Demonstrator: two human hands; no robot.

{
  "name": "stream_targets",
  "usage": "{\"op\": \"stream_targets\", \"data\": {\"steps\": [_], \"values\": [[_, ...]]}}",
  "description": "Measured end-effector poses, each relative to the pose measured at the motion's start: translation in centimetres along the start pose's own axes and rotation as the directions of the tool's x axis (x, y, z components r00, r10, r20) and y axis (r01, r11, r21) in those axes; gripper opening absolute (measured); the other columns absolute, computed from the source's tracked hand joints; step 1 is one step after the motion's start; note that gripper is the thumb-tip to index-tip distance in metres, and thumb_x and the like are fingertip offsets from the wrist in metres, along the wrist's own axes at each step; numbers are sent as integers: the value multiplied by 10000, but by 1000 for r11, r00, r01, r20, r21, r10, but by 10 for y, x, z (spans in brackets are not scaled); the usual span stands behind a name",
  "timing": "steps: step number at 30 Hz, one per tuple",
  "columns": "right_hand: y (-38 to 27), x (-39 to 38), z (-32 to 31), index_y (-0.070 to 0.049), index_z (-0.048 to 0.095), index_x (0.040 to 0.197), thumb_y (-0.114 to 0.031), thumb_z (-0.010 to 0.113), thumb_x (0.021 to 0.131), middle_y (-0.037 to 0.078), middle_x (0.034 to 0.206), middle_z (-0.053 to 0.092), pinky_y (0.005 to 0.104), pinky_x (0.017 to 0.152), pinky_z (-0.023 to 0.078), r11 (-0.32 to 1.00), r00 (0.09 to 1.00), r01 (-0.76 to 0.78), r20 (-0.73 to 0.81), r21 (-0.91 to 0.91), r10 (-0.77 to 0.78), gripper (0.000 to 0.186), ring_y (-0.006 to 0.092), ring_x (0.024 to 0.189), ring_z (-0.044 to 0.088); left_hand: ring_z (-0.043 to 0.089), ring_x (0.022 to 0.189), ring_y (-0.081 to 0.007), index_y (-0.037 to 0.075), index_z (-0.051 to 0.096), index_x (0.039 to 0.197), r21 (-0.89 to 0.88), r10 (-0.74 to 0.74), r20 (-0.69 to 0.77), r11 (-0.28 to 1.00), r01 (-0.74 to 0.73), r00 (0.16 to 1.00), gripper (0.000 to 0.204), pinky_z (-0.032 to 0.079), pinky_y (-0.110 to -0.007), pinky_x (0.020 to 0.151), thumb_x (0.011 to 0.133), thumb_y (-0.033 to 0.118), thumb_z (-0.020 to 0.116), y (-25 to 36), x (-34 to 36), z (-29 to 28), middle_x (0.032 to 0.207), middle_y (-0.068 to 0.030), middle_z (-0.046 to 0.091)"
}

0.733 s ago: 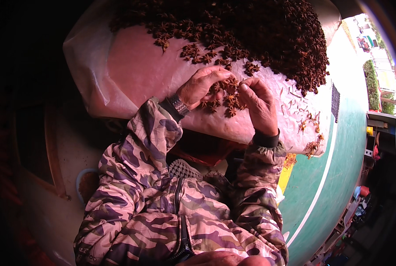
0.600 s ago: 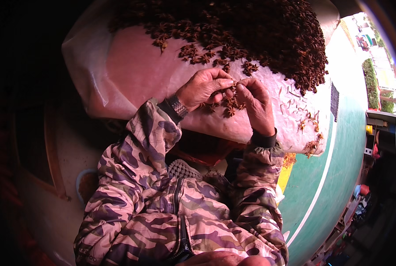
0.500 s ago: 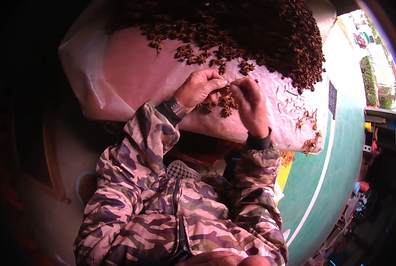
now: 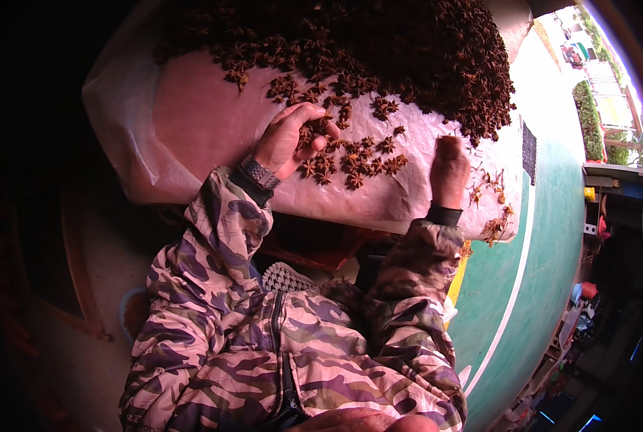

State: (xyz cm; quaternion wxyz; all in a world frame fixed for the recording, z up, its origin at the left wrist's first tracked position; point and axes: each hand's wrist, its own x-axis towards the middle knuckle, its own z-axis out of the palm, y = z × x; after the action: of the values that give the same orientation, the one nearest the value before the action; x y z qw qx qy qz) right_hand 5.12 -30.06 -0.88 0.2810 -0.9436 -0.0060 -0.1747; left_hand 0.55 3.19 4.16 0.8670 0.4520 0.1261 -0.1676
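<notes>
My left hand (image 4: pixel 287 140) is curled palm-up over the white plastic sheet (image 4: pixel 213 137), cupping several brown star anise pods (image 4: pixel 306 134) between fingers and palm. Below and beside its fingertips lies a loose cluster of star anise (image 4: pixel 357 162). Apart to the right, my right hand (image 4: pixel 450 171) is closed, knuckles up, just above the sheet; what its fingers hold, if anything, is hidden. Thin stalks and yellowish bits (image 4: pixel 488 189) lie right beside it. Beyond both hands spreads a large dark heap of star anise (image 4: pixel 473 79), with single pods scattered at its near edge.
The sheet-covered table ends just in front of my body. A yellow container (image 4: pixel 458 277) with debris at its top stands below the right corner. The green floor (image 4: pixel 501 288) with a white line runs along the right. Shelving with assorted items (image 4: pixel 591 216) stands farther right.
My hands, together before, have parted: the left moved left and turned its palm up around pods, the right moved right toward the stalks. The cluster of pods between them now shows fully.
</notes>
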Motion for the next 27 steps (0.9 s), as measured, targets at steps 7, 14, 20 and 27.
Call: {"op": "stream_targets", "data": {"steps": [7, 14, 20, 27], "values": [[-26, 6, 22, -89, 756, 1140, -214, 756, 921, 211, 1318, 650, 474, 1053, 479, 973, 961, 205, -164, -107, -221, 252, 373, 1251, 589, 736, 803, -162, 103, 620, 1047, -160, -113, 101, 979, 128, 988, 155, 475, -204, 499, 1023, 235, 543, -1, 6, -6, 1042, -134, 758], [-63, 3, 60, -58, 734, 962, -154, 694, 898, 141, 1234, 671, 500, 1082, 396, 950, 951, 302, -42, -78, -306, 122, 372, 1280, 552, 758, 880, -233, 63, 637, 1073, -166, -121, 115, 976, 139, 986, 203, 453, -208, 502, 1020, 205, 502, -2, 2, -1, 1043, -121, 747], [-82, -12, 46, -40, 674, 977, -85, 680, 903, 123, 1218, 632, 474, 1023, 410, 929, 937, 348, -52, 123, -344, 87, 352, 1167, 569, 711, 788, -107, 51, 654, 1192, 93, -13, 183, 996, -4, 983, 236, 426, -164, 474, 1052, 207, 547, -10, 12, -2, 1035, -87, 742], [-132, -57, 29, -40, 621, 1005, -86, 664, 946, 153, 935, 633, 459, 826, 478, 827, 958, 121, 153, 550, -242, 87, 367, 906, 611, 597, 641, -3, 48, 675, 1196, 287, 140, 205, 937, -197, 969, 186, 426, -137, 502, 1057, 169, 652, -28, 14, 5, 876, 16, 693]]}}
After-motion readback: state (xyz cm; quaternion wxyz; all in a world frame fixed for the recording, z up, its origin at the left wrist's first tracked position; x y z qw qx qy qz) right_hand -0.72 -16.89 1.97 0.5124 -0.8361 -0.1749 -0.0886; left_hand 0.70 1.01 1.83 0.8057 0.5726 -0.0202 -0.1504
